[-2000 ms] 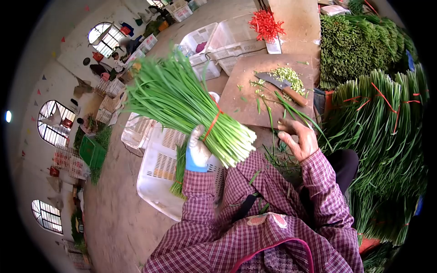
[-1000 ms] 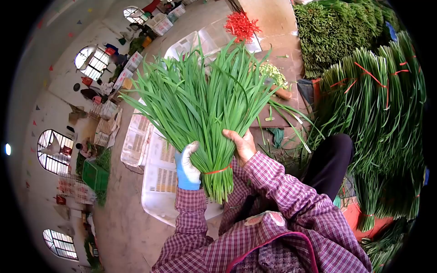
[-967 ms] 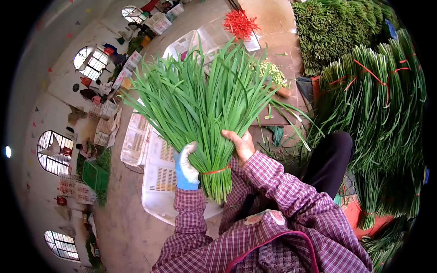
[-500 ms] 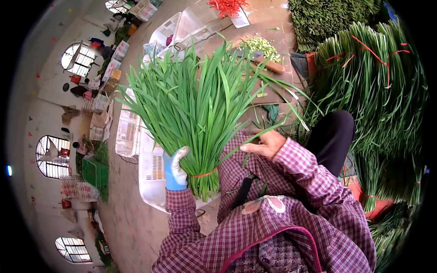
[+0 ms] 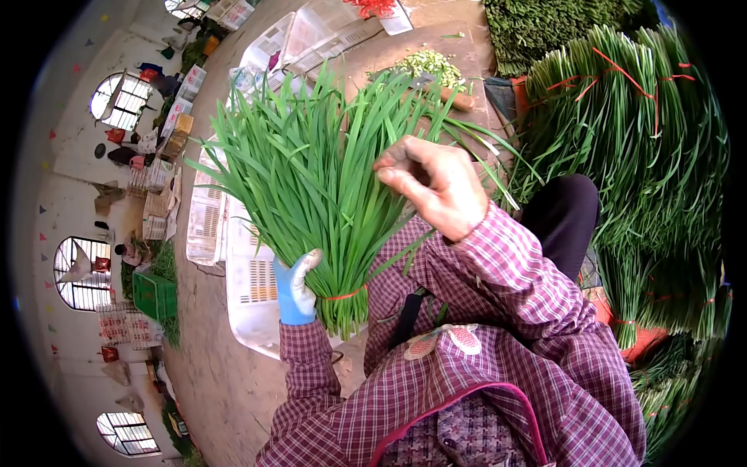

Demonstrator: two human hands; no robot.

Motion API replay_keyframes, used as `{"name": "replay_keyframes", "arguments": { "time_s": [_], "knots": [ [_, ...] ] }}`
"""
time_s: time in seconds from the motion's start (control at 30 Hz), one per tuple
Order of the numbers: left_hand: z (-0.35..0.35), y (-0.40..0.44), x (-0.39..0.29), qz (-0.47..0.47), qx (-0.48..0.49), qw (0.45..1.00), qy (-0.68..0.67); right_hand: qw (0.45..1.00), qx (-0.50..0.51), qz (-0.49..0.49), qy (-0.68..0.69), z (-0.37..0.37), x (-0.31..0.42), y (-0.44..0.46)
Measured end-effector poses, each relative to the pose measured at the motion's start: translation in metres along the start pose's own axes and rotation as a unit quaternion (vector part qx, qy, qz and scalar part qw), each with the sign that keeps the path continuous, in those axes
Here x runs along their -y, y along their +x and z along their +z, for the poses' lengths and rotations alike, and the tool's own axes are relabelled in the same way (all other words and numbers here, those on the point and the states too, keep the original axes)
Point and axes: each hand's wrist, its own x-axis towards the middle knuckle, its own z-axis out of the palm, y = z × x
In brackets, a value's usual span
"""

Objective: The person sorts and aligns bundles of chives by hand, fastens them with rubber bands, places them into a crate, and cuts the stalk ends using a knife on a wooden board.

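Observation:
A fanned bunch of garlic chives [image 5: 311, 179] stands in front of me, bound near its cut ends by a red tie [image 5: 345, 295]. My left hand [image 5: 296, 288], in a blue and white glove, wraps round the lower left side of the bunch, thumb across the stems. Bare, my right hand [image 5: 440, 185] is raised at the right side of the leaves, thumb and forefinger pinched together. Whether a leaf is between those fingertips is too small to tell. One loose blade [image 5: 401, 253] sticks out to the right below that hand.
A wooden-handled knife [image 5: 455, 97] lies on a board beside chopped stem pieces [image 5: 432, 66]. White plastic crates [image 5: 253, 311] stand to the left, and a heap of tied chives [image 5: 622, 148] fills the right side. Red ties [image 5: 373, 8] lie at the top.
My right hand has risen from beside my lap to the leaves, and its fingers have drawn into a pinch. My left hand keeps its hold on the bunch.

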Motion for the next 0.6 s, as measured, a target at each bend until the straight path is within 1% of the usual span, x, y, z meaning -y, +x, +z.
{"name": "replay_keyframes", "arguments": {
  "time_s": [0.03,0.1,0.27,0.33,0.4,0.43,0.5,0.53,0.57,0.6],
  "knots": [
    [0.0,0.0,0.0,0.004,0.007,1.0,0.006,0.998,-0.004,-0.029,-0.058,0.005,-0.007,0.005],
    [0.001,-0.004,0.001,-0.001,0.002,1.0,-0.001,0.991,-0.021,-0.068,-0.11,0.016,-0.02,0.008],
    [0.016,-0.001,-0.013,-0.024,0.005,1.0,0.002,0.992,-0.003,-0.057,-0.113,0.026,-0.03,0.009],
    [0.014,0.0,-0.014,-0.026,0.044,0.999,0.01,0.991,0.006,-0.056,-0.125,0.027,-0.032,0.008],
    [0.016,-0.002,-0.016,-0.027,0.04,0.999,0.013,0.98,0.003,-0.075,-0.182,0.027,-0.034,0.007],
    [0.018,-0.003,-0.017,-0.027,0.036,0.999,0.016,0.98,0.003,-0.076,-0.183,0.027,-0.033,0.006],
    [0.026,-0.006,-0.021,-0.018,0.029,0.999,0.004,0.963,-0.001,-0.07,-0.259,0.027,-0.03,0.005],
    [0.028,-0.007,-0.021,-0.01,0.022,1.0,-0.007,0.96,-0.006,-0.069,-0.273,0.027,-0.027,0.004],
    [0.024,-0.005,-0.018,-0.009,0.021,1.0,-0.008,0.959,-0.006,-0.07,-0.273,0.027,-0.031,0.004],
    [0.02,-0.003,-0.014,-0.016,0.021,1.0,-0.006,0.97,-0.041,-0.068,-0.228,0.029,-0.037,0.004]
  ]
}}
